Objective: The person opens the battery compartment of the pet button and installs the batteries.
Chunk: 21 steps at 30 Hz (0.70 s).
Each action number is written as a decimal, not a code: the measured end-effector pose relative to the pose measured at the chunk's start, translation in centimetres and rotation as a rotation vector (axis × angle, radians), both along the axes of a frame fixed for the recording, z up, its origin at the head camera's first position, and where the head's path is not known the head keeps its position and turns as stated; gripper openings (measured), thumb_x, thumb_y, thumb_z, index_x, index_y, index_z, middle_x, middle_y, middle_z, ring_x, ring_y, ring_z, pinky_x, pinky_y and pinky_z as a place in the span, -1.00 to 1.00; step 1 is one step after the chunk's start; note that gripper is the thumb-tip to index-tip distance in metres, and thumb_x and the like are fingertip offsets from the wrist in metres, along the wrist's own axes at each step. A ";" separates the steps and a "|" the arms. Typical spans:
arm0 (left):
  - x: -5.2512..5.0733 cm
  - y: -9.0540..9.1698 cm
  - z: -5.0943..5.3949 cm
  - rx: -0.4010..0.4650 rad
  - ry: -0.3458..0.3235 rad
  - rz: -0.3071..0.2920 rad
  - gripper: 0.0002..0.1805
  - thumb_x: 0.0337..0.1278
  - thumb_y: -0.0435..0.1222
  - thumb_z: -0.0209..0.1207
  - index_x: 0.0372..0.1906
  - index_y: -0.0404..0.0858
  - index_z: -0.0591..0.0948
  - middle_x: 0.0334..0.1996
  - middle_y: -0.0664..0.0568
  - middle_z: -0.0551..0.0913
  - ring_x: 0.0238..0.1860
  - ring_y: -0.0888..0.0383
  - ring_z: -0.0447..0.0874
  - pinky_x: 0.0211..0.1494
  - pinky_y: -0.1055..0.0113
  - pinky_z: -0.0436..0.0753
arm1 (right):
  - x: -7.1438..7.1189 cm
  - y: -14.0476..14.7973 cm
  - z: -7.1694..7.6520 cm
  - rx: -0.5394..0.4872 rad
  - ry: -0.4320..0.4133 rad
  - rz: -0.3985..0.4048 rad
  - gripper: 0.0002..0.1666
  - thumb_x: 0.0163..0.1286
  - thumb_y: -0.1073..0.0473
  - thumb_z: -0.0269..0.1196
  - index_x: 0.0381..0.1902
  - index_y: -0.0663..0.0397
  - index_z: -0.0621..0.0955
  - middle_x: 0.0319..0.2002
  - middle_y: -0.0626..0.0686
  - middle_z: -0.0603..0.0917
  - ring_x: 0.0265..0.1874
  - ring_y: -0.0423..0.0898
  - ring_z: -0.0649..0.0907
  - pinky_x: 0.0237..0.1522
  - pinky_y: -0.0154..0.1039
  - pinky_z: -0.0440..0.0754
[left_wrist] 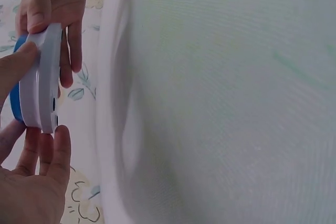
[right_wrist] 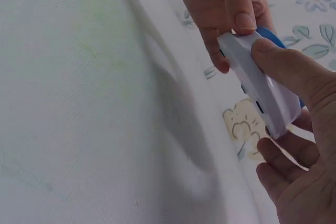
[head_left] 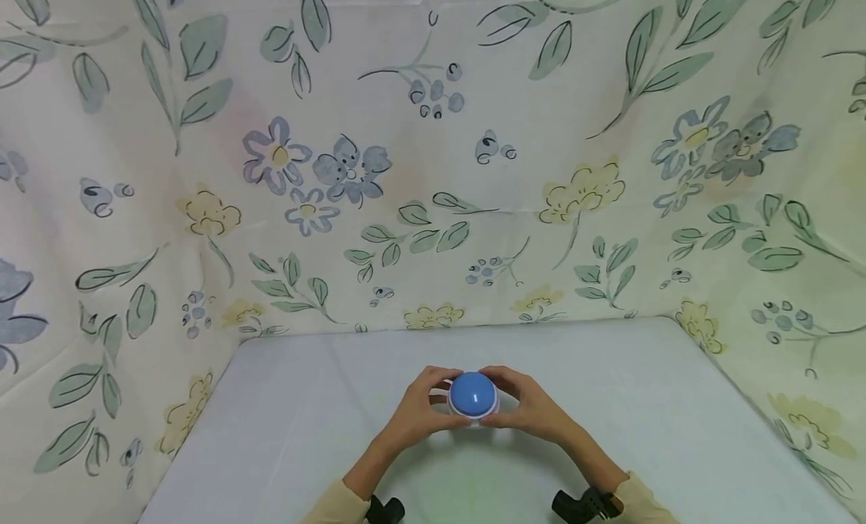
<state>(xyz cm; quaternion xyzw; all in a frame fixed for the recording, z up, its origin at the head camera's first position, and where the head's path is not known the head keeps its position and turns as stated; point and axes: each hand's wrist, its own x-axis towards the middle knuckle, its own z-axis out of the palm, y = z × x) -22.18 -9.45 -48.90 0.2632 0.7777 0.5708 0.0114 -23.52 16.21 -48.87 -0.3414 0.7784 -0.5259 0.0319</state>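
A round push button (head_left: 472,394) with a glossy blue dome and a white base is held between both hands, dome facing up toward the head camera. My left hand (head_left: 421,411) grips its left side, thumb at the near edge and fingers at the far side. On the opposite side my right hand (head_left: 534,410) holds it the same way. In the left wrist view the button's white base (left_wrist: 42,82) shows edge-on, with small dark spots along its underside. The right wrist view shows that base (right_wrist: 262,85) tilted and raised off the table.
A white-covered table (head_left: 304,404) lies under the hands. Behind it and at both sides hangs a floral cloth (head_left: 433,171) with leaves and flowers. Black wrist cameras (head_left: 587,504) sit at both cuffs.
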 end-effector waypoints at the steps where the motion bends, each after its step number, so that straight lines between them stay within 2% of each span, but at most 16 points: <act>1: 0.0 0.0 0.0 -0.005 0.002 -0.001 -0.26 -0.05 -0.27 0.59 0.30 -0.18 0.56 0.12 0.00 0.48 0.12 -0.02 0.53 0.10 0.31 0.61 | 0.0 0.1 -0.1 0.007 0.005 -0.005 -0.16 0.17 0.12 0.58 0.35 0.13 0.47 0.25 0.06 0.56 0.30 0.12 0.50 0.31 0.15 0.35; 4: 0.0 0.1 0.1 -0.028 0.000 0.001 -0.26 -0.06 -0.28 0.59 0.30 -0.20 0.56 0.11 0.01 0.49 0.12 0.00 0.53 0.10 0.31 0.61 | 0.1 0.2 -0.2 0.020 0.008 -0.017 -0.16 0.16 0.13 0.58 0.34 0.19 0.48 0.24 0.12 0.55 0.27 0.18 0.50 0.29 0.17 0.37; 8: -0.1 0.2 0.3 -0.073 -0.001 0.006 -0.27 -0.07 -0.29 0.59 0.27 -0.29 0.56 0.09 -0.02 0.52 0.10 -0.02 0.57 0.13 0.23 0.61 | 0.0 0.3 -0.5 0.056 0.015 -0.041 -0.20 0.16 0.09 0.58 0.30 0.18 0.52 0.20 0.10 0.58 0.20 0.16 0.55 0.27 0.20 0.39; 13: -0.2 0.1 0.0 -0.102 -0.033 0.010 -0.30 -0.09 -0.33 0.59 0.22 -0.35 0.58 0.06 -0.05 0.56 0.09 -0.08 0.61 0.14 0.15 0.60 | -0.3 0.2 -1.2 0.097 -0.008 -0.066 -0.21 0.11 0.04 0.61 0.25 0.17 0.56 0.15 0.04 0.61 0.13 0.09 0.59 0.26 0.12 0.44; 17: -0.2 -0.1 -0.4 -0.108 -0.076 0.007 -0.33 -0.11 -0.37 0.59 0.20 -0.35 0.60 0.05 -0.04 0.57 0.10 -0.10 0.61 0.13 0.17 0.61 | -0.2 0.1 -1.8 0.109 -0.033 -0.066 -0.18 0.08 0.04 0.62 0.25 0.21 0.56 0.15 0.06 0.61 0.17 0.11 0.58 0.25 0.03 0.46; 21: -0.2 -0.1 -0.6 -0.127 -0.094 -0.003 -0.35 -0.10 -0.37 0.59 0.19 -0.35 0.61 0.03 -0.03 0.57 0.09 -0.08 0.61 0.13 0.20 0.61 | 0.0 0.0 -2.1 0.130 -0.024 -0.086 -0.16 0.06 0.02 0.63 0.24 0.24 0.56 0.15 0.08 0.62 0.17 0.11 0.59 0.22 0.01 0.50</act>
